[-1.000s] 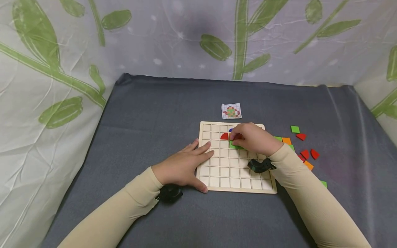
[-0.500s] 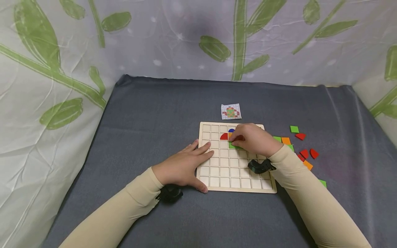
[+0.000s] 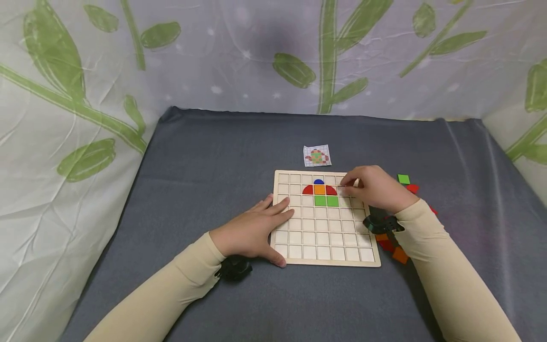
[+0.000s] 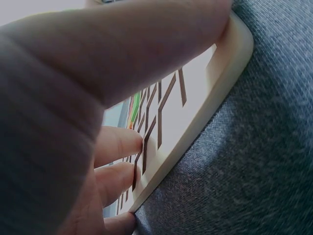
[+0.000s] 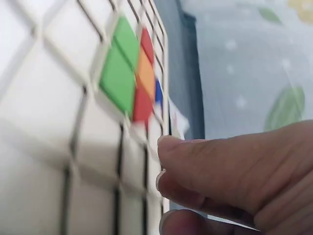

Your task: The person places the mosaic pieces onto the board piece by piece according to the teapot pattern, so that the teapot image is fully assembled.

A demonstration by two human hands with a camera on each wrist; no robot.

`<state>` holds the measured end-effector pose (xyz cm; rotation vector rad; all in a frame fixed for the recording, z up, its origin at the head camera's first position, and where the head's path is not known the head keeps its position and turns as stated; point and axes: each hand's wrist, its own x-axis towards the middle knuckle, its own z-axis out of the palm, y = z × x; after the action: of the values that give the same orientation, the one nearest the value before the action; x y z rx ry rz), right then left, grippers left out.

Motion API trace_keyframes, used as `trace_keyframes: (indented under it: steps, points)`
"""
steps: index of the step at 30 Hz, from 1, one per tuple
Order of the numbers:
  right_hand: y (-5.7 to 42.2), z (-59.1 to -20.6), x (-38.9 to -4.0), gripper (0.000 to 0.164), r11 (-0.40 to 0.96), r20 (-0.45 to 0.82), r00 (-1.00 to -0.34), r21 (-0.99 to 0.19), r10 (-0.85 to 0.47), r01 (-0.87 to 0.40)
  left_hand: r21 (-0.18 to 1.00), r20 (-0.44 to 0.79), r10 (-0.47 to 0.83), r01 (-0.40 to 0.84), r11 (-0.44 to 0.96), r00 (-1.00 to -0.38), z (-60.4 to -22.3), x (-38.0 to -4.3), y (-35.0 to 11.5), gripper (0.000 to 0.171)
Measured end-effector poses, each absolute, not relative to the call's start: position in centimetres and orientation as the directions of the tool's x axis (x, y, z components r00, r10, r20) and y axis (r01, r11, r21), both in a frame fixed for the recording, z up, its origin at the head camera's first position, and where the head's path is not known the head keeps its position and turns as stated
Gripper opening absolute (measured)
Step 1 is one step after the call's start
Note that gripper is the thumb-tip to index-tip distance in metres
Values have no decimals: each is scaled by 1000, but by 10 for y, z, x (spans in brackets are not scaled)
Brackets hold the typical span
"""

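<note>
A wooden grid board (image 3: 299, 237) lies on the dark cloth. My left hand (image 3: 252, 230) rests on its left edge with spread fingers, the thumb at the near left corner. Toward the board's far side sit a blue half-round piece (image 3: 318, 182), an orange square (image 3: 319, 190) between a left red quarter-round (image 3: 307, 190) and a right red quarter-round (image 3: 331, 190), and two green squares (image 3: 326, 201) below. My right hand (image 3: 376, 187) hovers over the far right corner, fingers loosely bent. Nothing shows between its thumb and fingertips (image 5: 168, 147) in the right wrist view.
Behind the board lies a small pattern card (image 3: 317, 156). Loose pieces lie right of the board, among them a green square (image 3: 403, 179) and an orange square (image 3: 400, 255); my right arm partly hides them. A leaf-patterned curtain (image 3: 239, 61) hangs behind the table.
My right hand has moved off the coloured pieces toward the right, uncovering the right red quarter-round and both green squares. My left hand stays on the board's left edge.
</note>
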<state>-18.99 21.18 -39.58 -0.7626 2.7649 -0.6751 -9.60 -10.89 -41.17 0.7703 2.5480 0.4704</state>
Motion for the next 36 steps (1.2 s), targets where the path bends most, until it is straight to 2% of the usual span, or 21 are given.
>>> trace_keyframes:
  steps: [8, 21, 28, 36]
  points:
    - [258, -380, -197, 25, 839, -148, -904, -454, -401, -298, 439, -301, 588, 439, 784, -750, -413, -96, -109, 115]
    - [325, -381, -208, 35, 911, -172, -947, -365, -271, -195, 437, -299, 593, 445, 782, -748, -413, -96, -110, 115]
    - [336, -388, -211, 42, 920, -252, -937, -365, -243, -141, 426, -300, 588, 446, 787, -751, -413, -96, -110, 115]
    - [323, -395, -213, 38, 923, -222, -943, -348, -250, -162, 423, -302, 585, 444, 790, -753, -414, -97, -109, 115]
